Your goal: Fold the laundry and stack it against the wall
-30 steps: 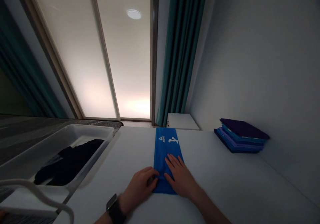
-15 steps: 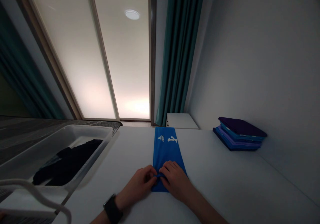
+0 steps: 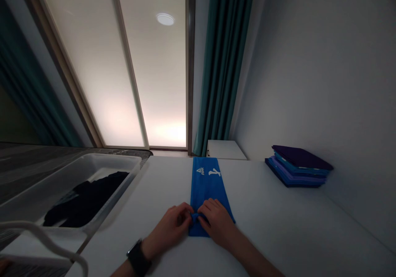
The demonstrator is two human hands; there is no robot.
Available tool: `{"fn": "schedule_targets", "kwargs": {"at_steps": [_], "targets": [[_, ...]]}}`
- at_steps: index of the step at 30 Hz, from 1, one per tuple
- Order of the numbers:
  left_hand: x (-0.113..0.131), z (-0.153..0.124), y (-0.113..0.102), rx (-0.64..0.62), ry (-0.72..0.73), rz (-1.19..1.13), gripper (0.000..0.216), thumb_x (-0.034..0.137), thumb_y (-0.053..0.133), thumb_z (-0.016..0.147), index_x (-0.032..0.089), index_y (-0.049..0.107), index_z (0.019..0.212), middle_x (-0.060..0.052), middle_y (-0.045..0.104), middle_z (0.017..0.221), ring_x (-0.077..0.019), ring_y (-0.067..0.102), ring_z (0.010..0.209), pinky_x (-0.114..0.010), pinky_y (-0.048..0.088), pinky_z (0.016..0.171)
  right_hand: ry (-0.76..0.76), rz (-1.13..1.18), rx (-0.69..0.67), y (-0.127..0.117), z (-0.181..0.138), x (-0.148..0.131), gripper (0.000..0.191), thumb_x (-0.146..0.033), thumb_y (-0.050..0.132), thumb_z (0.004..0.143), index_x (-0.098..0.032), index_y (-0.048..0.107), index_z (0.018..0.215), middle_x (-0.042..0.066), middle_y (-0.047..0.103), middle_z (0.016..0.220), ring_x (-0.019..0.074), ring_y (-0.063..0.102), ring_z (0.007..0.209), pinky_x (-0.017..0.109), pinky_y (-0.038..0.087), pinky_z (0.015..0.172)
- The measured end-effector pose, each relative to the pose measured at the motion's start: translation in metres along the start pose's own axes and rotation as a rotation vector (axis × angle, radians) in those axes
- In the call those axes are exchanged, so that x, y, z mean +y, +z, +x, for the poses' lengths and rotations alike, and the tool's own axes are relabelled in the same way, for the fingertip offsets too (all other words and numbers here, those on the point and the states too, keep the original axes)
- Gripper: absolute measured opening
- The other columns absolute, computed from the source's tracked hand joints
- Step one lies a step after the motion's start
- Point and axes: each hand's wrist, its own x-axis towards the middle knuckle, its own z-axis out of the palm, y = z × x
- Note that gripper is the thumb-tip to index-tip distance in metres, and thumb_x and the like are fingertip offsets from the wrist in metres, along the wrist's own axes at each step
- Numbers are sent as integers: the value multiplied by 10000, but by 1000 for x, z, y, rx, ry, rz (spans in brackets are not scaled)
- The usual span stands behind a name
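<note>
A long blue folded garment (image 3: 208,183) with white print at its far end lies lengthwise on the white table (image 3: 272,219). My left hand (image 3: 170,229), with a dark watch on its wrist, pinches the garment's near left edge. My right hand (image 3: 216,222) is curled on the near end too, fingers closed on a small bunch of the blue fabric. The fingertips of both hands meet at the cloth's near middle.
A stack of folded purple and blue clothes (image 3: 297,165) sits at the table's right by the wall. A clear plastic bin (image 3: 93,165) holding dark clothes stands at the left. A white hanger (image 3: 46,240) is at the lower left. A small white cabinet (image 3: 224,149) stands beyond the table.
My right hand lay flat on the garment a second ago; now its fingers are curled. Both hands have gathered the near end of the cloth, which has bunched up slightly.
</note>
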Motion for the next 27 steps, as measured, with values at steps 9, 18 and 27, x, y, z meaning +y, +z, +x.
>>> {"fn": "schedule_targets", "kwargs": {"at_steps": [9,18,27], "targets": [[9,0,0,-29,-52,81,175,179,529,777,202,636,913,21,662,738,-146,578,702,-246,439,707,-54,-37,11,6,0,1,49,-200,587,882,-230,574,919,6,616,937,182,540,920,325,366,847],[4,2,1,-46,-66,-139,159,185,541,779,171,620,916,9,684,727,-139,606,667,-232,444,633,-189,-156,50,6,1,-3,52,-187,566,895,-222,562,857,-4,597,871,158,528,834,307,353,788],[-6,7,5,-33,-154,-279,97,213,599,750,147,610,820,-3,680,716,-144,611,686,-245,441,644,-217,-92,32,9,0,-2,75,-172,549,896,-213,558,834,-2,618,862,152,541,839,299,370,797]]}}
